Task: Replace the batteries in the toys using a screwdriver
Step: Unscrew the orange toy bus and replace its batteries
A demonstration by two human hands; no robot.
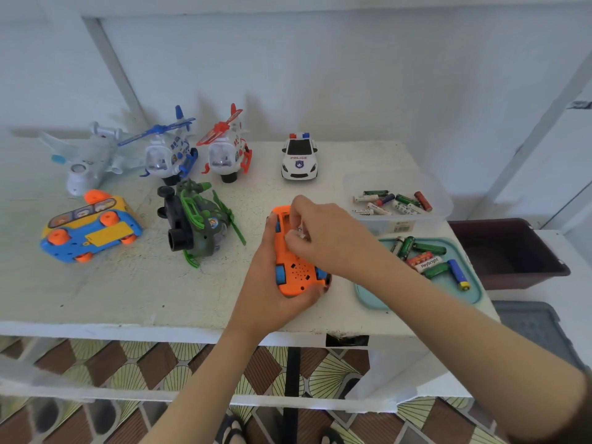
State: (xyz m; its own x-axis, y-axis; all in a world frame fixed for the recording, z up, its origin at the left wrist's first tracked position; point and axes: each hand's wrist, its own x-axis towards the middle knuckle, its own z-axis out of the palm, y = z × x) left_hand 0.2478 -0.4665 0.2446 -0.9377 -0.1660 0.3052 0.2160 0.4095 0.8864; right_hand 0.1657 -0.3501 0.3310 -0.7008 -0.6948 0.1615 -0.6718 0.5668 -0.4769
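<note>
An orange toy car (296, 270) with blue wheels lies upside down near the table's front edge. My left hand (272, 277) grips it from the left and underneath. My right hand (320, 232) reaches over its far half, fingers curled into the open battery compartment, pinching something small and pale that I cannot identify. A clear tub (426, 216) of batteries stands to the right. In front of it a teal tray (371, 296) holds several more batteries. No screwdriver is visible.
Other toys stand on the white table (128, 290): a police car (299, 157), red helicopter (227, 149), blue helicopter (169, 152), white plane (89, 158), green helicopter (198, 219) on its side, and an overturned blue-yellow bus (91, 229). A dark bin (506, 251) sits right of the table.
</note>
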